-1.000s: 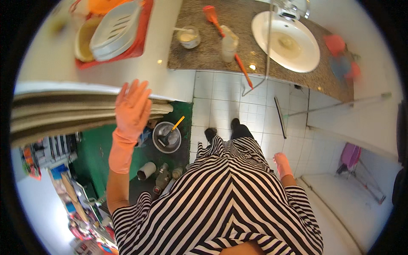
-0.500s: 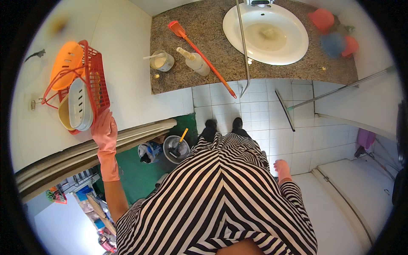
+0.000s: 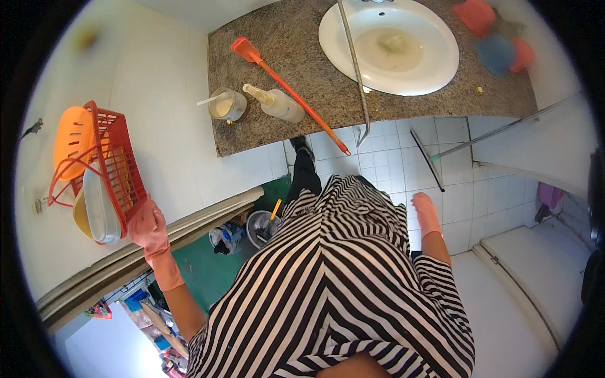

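Observation:
On the left, my left hand (image 3: 149, 225), in a pink rubber glove, grips the lower end of a red plastic basket (image 3: 120, 167) with a loop handle. The basket is tilted beside the white wall. In and against it are an orange slotted dish (image 3: 73, 142), a whitish tray (image 3: 101, 205) and a yellowish dish (image 3: 80, 215) partly hidden behind the tray. My right hand (image 3: 424, 209), also in a pink glove, hangs at my right side above the tiles. Its fingers are loosely bent and apart from any object.
A stone counter (image 3: 277, 28) ahead bears a washbasin (image 3: 416, 85), a spray bottle (image 3: 283, 107), a cup (image 3: 230, 107) and an orange long-handled tool (image 3: 296, 97). A metal rail (image 3: 354, 57) crosses it. A squeegee (image 3: 428, 162) stands right; a metal basin (image 3: 257, 228) sits on green floor.
My left hand and the basket have moved slightly down and left in view. One leg has stepped forward towards the counter. My right hand has risen in view.

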`<state>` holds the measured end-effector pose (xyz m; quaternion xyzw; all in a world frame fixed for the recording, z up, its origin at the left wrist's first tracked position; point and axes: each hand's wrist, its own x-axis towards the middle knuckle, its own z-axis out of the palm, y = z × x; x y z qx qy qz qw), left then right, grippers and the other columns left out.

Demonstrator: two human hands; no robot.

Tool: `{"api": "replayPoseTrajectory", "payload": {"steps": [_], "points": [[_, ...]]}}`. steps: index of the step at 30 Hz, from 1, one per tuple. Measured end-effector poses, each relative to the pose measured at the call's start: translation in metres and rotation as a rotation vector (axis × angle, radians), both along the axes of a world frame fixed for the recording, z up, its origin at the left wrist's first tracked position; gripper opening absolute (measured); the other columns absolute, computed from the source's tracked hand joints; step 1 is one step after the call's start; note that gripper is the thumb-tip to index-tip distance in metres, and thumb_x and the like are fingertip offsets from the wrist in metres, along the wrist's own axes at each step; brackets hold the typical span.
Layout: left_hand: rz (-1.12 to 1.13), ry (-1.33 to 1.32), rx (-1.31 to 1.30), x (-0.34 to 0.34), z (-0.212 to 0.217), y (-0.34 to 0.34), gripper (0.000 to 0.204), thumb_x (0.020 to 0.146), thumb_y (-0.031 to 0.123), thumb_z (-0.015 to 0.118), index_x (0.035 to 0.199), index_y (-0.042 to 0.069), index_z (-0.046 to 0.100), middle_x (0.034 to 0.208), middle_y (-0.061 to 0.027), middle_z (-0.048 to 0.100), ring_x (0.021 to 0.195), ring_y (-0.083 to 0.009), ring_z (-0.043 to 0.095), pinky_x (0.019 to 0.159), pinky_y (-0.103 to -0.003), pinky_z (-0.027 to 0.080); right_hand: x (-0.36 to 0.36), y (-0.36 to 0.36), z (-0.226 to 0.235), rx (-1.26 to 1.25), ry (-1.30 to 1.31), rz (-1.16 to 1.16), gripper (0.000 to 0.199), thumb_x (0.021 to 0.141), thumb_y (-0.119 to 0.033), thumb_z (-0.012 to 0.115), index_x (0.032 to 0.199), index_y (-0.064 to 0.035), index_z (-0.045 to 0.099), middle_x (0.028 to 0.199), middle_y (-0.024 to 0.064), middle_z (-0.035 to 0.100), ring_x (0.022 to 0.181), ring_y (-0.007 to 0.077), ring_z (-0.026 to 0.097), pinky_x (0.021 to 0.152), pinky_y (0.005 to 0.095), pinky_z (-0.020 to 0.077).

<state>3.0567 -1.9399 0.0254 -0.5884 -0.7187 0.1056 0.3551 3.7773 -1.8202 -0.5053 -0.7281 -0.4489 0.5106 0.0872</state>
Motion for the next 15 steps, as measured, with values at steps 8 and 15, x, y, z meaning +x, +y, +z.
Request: {"api": "replayPoseTrajectory", "payload": {"steps": [8, 15], "points": [[-0.068, -0.360, 0.101, -0.016, 0.002, -0.025, 0.018, 0.089, -0.001, 0.067, 0.104, 0.001, 0.076, 0.093, -0.0155, 0.076, 0.077, -0.0294, 0.072, 0.076, -0.039, 0.060, -0.119, 0.030, 0.124, -0.403, 0.185, -0.022, 0.022, 0.092, -0.018, 0.058, 0.101, -0.0001, 0.065, 0.093, 0.0077, 0.063, 0.089, 0.0186, 0.055, 0.082, 0.0342, 0.0471], [-0.062, -0.907, 0.084, 0.062, -0.059, 0.010, 0.021, 0.091, -0.001, 0.065, 0.111, -0.001, 0.073, 0.107, -0.0149, 0.075, 0.098, -0.0330, 0.070, 0.093, -0.042, 0.053, -0.086, -0.018, 0.149, -0.352, 0.131, -0.145, 0.028, 0.090, -0.021, 0.059, 0.107, -0.0002, 0.065, 0.096, 0.0051, 0.063, 0.090, 0.0153, 0.052, 0.085, 0.0314, 0.0445]]}}
